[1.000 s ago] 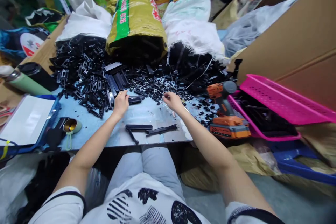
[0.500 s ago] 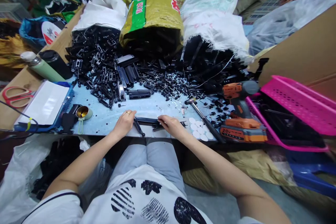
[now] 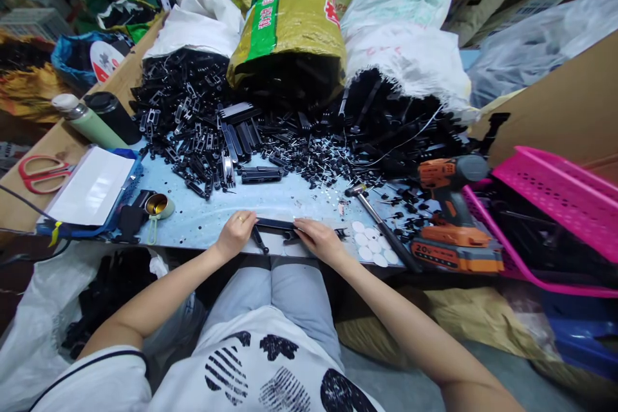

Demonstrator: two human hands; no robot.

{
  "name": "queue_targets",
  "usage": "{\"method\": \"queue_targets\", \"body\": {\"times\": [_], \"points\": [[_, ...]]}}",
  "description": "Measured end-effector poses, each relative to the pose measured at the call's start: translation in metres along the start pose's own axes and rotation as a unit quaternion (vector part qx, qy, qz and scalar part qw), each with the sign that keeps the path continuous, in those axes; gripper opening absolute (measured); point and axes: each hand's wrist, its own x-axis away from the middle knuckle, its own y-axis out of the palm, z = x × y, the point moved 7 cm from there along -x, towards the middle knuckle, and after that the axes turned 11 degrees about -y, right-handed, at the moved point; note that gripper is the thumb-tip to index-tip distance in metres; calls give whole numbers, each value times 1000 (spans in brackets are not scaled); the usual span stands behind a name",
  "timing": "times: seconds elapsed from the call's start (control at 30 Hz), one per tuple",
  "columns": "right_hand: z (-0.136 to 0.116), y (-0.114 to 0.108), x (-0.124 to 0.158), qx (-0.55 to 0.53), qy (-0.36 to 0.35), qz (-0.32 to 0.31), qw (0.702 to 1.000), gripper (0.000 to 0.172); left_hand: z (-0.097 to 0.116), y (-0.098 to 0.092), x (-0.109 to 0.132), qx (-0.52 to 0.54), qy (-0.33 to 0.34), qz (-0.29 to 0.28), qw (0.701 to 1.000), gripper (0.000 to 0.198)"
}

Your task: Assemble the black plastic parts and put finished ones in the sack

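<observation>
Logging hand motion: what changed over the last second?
Left hand came back from the heaped black parts, right hand from the small metal pins, both toward the wearer. They now hold opposite ends of the long flat black bar. The orange-grey cordless drill and pink plastic basket stayed put.

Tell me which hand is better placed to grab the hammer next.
Probably the right hand: the hammer lies just beyond it, while the left hand is farther away, at the opposite end of the black strip.
</observation>
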Motion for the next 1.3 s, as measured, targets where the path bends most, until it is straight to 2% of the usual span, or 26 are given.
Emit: {"method": "queue_targets", "body": {"times": [0.1,0.3,0.47,0.53,0.6,0.67,0.7,0.8,0.87,0.97,1.07,1.13,1.17,1.23,1.3], "points": [[0,-1,4,-13,-10,-7,1000,28,-1,6,6,8,56,-6,998,22],[5,2,12,1,-38,-25,999,36,-13,12,10,-5,92,-17,996,28],[15,12,15,86,-91,-114,986,48,-13,19,15,-102,64,-72,990,31],[18,13,13,118,-113,-155,974,46,-6,20,15,-128,61,-74,987,33],[24,11,11,159,-110,-173,966,47,11,27,13,-129,116,-93,980,37],[30,6,9,204,-84,-159,962,52,30,41,6,-121,180,-144,965,44],[33,2,8,222,-70,-142,962,54,37,49,0,-120,190,-173,959,47],[26,-16,2,223,-69,-91,968,59,43,62,-27,-122,124,-225,959,48],[9,-34,-4,170,-95,-75,978,58,48,51,-39,-85,89,-222,967,53],[-34,-61,-13,-13,-155,-96,983,58,74,4,-37,77,102,-192,973,58],[-81,-71,-14,-240,-200,-115,943,60,107,-44,-23,289,97,-188,934,61],[-100,-65,-16,-342,-212,-58,914,59,125,-64,-16,381,87,-152,908,61],[-101,-57,-19,-362,-193,-3,912,57,129,-68,-15,403,70,-113,905,61],[-87,-36,-27,-342,-96,144,924,59,126,-67,-14,405,23,-19,914,61],[-65,-10,-35,-292,22,259,920,61,116,-53,-13,353,-3,49,934,64]]}}
